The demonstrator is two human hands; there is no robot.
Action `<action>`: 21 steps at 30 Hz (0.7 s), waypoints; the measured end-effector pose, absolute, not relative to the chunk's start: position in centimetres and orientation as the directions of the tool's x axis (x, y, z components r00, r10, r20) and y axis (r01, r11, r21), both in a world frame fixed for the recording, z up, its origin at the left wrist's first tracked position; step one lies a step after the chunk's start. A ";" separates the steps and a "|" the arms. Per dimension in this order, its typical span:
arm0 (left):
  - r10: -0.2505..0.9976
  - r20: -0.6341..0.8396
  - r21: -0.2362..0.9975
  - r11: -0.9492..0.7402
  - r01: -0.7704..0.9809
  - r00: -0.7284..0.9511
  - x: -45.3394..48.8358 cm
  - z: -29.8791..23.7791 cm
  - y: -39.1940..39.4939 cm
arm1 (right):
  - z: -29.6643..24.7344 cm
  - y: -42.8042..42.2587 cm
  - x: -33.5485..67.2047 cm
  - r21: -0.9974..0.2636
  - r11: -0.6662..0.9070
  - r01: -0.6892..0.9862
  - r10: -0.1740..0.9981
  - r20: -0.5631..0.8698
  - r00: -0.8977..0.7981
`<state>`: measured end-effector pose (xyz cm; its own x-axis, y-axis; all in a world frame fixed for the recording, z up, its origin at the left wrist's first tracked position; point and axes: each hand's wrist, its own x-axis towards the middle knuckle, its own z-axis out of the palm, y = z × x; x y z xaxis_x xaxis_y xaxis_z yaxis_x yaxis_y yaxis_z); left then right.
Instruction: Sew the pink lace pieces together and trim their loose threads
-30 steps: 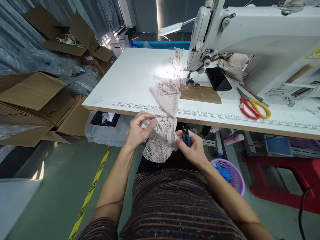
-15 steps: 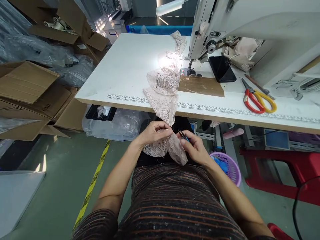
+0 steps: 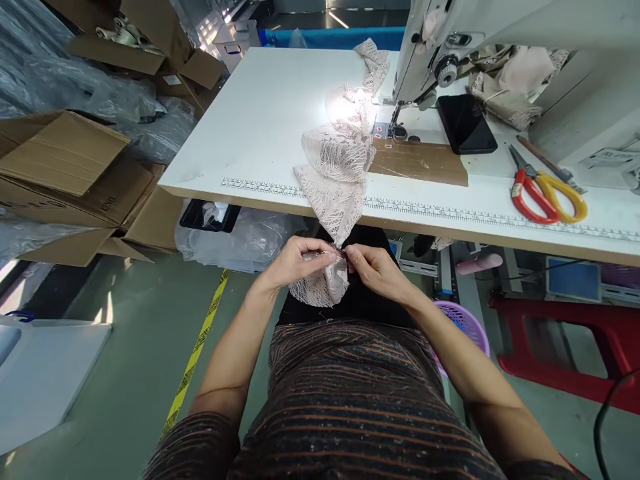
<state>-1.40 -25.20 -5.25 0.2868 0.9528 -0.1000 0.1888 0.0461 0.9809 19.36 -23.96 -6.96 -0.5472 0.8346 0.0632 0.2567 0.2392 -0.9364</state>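
Note:
A strip of pale pink lace fabric (image 3: 336, 150) runs from the sewing machine table over its front edge to my lap. My left hand (image 3: 300, 262) is closed, pinching the lace between thumb and fingers just below the edge. Close beside it, my right hand (image 3: 376, 270) is closed at the same spot on the lace, its fingertips almost touching my left hand's. The small blue-handled snips seen in it earlier are now mostly hidden by the fingers; a thin dark tip shows at the fabric. A gathered end of the lace hangs below my left hand.
The sewing machine (image 3: 425, 60) stands at the right of the white table (image 3: 240, 133). A black phone (image 3: 466, 124), brown card (image 3: 425, 162) and red-and-yellow-handled scissors (image 3: 547, 190) lie on it. Cardboard boxes (image 3: 65, 153) are left; a purple basket (image 3: 465, 327) and red stool (image 3: 565, 347) right.
My right hand has moved up and left to the pinched lace, turning so the snips are mostly hidden. The loose lace end is now drawn in under my left hand. The view has shifted slightly.

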 end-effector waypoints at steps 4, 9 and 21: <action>0.962 -0.097 0.984 0.055 0.167 0.254 -1.4 -5.5 -25.3 | -7.6 -23.9 18.7 -0.930 0.233 0.283 0.890 0.087 -0.448; 0.959 -0.118 0.991 0.096 0.098 0.258 -1.5 -5.5 -25.3 | -7.7 -24.1 19.2 -0.952 0.183 0.245 0.897 0.060 -0.437; 0.925 -0.134 0.982 0.076 0.172 0.357 -1.5 -5.0 -25.7 | -6.7 -24.0 17.2 -0.996 0.080 -0.036 0.963 0.087 -0.257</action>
